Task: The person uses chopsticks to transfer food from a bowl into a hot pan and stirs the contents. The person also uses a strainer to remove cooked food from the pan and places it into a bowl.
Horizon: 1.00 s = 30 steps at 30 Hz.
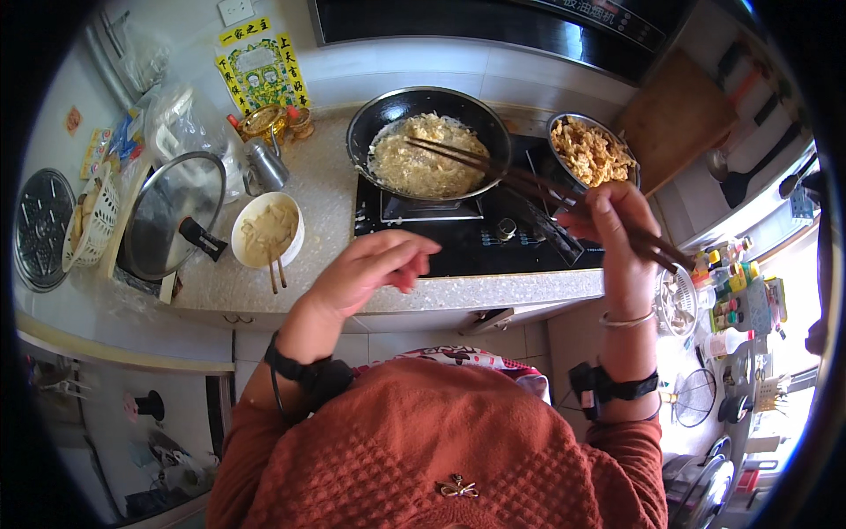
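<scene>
Long dark wooden cooking chopsticks [529, 184] are gripped in my right hand [615, 211]. Their tips reach into a black wok [357, 142] on the gas hob, over pale battered pieces [433, 155] in bubbling oil. My left hand [373, 268] hovers near the counter's front edge, holding nothing, with fingers loosely bent. To its left stands a white bowl [299, 221] of battered strips [269, 228] in thin batter, a shorter pair of chopsticks [276, 268] resting in it. Beyond my right hand, a metal basin [636, 178] is heaped with golden fried pieces [590, 151].
A glass lid [155, 244] leans at the left, near a metal pitcher [264, 165]. A range hood [476, 26] overhangs the hob [429, 244]. At right are a cutting board [681, 119], a white basket [677, 304], bottles [727, 271] and a wire strainer [694, 397].
</scene>
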Available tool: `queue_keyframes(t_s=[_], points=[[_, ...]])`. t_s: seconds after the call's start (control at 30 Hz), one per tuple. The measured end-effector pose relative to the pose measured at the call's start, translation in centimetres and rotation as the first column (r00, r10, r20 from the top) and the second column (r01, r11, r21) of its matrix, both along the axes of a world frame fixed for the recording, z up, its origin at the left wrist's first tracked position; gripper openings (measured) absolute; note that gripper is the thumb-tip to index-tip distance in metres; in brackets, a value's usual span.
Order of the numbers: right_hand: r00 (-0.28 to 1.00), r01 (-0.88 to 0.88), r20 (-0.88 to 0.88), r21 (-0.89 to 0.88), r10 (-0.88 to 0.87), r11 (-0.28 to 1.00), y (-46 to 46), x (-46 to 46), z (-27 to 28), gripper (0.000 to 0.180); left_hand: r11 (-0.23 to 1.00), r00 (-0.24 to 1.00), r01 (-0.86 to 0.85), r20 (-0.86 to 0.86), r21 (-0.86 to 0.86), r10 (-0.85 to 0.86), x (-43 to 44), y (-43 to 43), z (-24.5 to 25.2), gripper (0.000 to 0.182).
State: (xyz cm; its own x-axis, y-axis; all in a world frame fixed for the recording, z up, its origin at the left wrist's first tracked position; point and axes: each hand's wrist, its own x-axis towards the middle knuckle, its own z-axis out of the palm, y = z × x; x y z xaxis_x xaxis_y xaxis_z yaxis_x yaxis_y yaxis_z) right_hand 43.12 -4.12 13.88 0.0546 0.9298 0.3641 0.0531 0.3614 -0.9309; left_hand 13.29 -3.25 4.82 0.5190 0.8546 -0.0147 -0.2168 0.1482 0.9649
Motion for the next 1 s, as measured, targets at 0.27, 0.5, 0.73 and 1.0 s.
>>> queue_keyframes(t_s=[0.27,0.5,0.73,1.0], points=[[0.934,0.134,0.326,0.054,-0.145,0.989,5.0,3.2,2.6,0.023,0.913,0.912,-0.381,-0.223,-0.145,0.345,-8.7,-4.1,-5.8,0.028],[0.952,0.065,0.303,-0.045,-0.048,0.997,7.8,4.7,2.4,0.023,0.868,0.880,-0.463,-0.208,-0.181,0.426,-9.5,-5.9,-7.5,0.029],[0.972,0.106,-0.169,-0.315,-0.165,0.943,10.4,3.4,-6.0,0.025,0.858,0.872,-0.485,-0.172,-0.170,0.459,-9.6,-5.7,-7.2,0.028],[0.929,0.116,-0.320,-0.223,-0.185,0.968,10.5,-0.3,-9.8,0.026,0.860,0.879,-0.473,-0.164,-0.191,0.447,-8.8,-5.5,-7.4,0.027]])
